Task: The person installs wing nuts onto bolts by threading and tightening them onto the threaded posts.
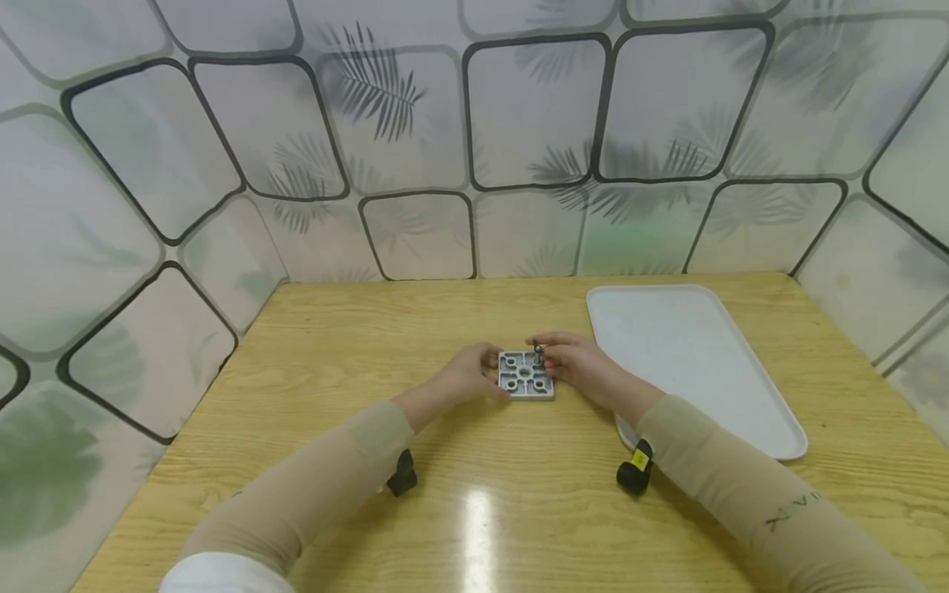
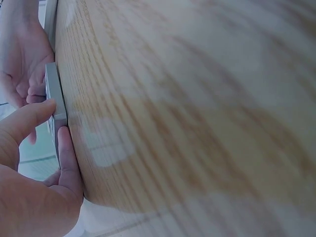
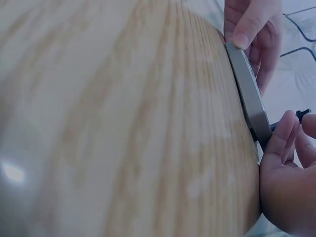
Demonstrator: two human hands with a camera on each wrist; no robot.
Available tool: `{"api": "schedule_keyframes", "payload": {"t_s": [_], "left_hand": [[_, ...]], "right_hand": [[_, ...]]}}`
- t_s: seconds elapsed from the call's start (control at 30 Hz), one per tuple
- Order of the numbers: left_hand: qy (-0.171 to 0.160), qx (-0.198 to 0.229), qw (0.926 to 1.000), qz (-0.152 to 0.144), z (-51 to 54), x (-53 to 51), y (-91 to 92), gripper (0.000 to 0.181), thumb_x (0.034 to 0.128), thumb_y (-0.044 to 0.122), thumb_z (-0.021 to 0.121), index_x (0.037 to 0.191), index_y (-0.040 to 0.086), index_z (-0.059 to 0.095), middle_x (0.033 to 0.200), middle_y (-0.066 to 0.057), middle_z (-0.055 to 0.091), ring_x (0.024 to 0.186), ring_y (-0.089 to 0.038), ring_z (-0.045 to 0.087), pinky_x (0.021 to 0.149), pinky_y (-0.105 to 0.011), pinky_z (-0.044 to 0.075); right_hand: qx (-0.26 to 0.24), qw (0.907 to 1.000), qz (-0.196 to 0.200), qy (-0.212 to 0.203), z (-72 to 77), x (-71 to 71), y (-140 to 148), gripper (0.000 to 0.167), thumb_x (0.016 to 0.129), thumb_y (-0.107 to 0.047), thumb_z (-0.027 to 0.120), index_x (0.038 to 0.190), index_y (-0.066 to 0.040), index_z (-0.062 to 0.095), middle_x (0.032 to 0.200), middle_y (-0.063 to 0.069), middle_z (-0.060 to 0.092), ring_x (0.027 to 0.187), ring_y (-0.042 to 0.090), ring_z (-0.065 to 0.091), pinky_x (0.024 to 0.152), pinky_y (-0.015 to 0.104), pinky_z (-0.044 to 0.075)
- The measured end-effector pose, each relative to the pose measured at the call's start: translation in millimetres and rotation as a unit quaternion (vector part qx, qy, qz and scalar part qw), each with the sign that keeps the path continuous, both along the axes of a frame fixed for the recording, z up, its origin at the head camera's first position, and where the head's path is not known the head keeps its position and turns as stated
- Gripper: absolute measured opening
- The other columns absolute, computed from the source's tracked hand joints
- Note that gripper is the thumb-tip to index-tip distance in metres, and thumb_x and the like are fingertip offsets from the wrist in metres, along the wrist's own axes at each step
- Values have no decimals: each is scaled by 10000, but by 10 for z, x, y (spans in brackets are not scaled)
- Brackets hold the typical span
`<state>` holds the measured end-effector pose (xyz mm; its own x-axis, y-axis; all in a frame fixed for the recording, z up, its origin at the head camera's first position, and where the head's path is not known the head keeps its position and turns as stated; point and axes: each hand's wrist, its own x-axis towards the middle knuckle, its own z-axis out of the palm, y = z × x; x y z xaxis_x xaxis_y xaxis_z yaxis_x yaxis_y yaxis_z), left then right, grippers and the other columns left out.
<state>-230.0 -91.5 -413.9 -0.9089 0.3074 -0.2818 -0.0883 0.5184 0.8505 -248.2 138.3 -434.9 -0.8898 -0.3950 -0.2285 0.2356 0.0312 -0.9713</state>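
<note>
A square grey metal plate (image 1: 525, 375) with round bosses at its corners and centre lies flat on the wooden table. My left hand (image 1: 472, 372) grips its left side; in the left wrist view the thumb (image 2: 42, 112) lies on the near corner and a finger touches the edge. At the far right corner, my right hand (image 1: 574, 358) pinches a small dark screw (image 1: 538, 349) that stands up from the plate. The right wrist view shows the screw's dark head (image 3: 302, 114) above the fingertips and a bit of thread near the plate. Fingers hide the rest of the screw.
A white tray (image 1: 685, 362) lies on the table to the right, partly under my right forearm. Patterned fabric walls (image 1: 415, 235) enclose the table (image 1: 356, 329) at the back and sides. Dark wrist cameras (image 1: 633, 471) hang below both forearms.
</note>
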Motion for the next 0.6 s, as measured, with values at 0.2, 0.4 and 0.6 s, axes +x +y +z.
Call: {"api": "schedule_keyframes", "payload": {"t_s": [0.2,0.4,0.6], "left_hand": [[0,27,10000,-46,0,-1,-3,801,784,-57,878,1494,-41,506,1309,-162,606,1055,-223,685,960,-296,578],[55,-54,10000,-54,3,5,1,799,777,-42,886,1486,-37,518,1298,-156,617,1028,-207,679,949,-292,573],[162,-102,9998,-42,-9,4,6,788,767,-34,891,1469,-40,534,1278,-151,631,991,-191,667,933,-284,571]], "right_hand": [[65,10000,-48,47,-3,9,-15,461,1087,-65,500,1518,95,478,1419,74,599,938,1,608,833,125,548],[163,9996,-210,103,-22,10,-21,256,1079,-72,551,1298,27,639,1344,-1,619,1002,18,598,843,128,549],[449,9981,-407,141,-32,9,-45,292,1066,-83,581,1333,27,625,1337,70,599,1025,54,586,841,134,546]]}}
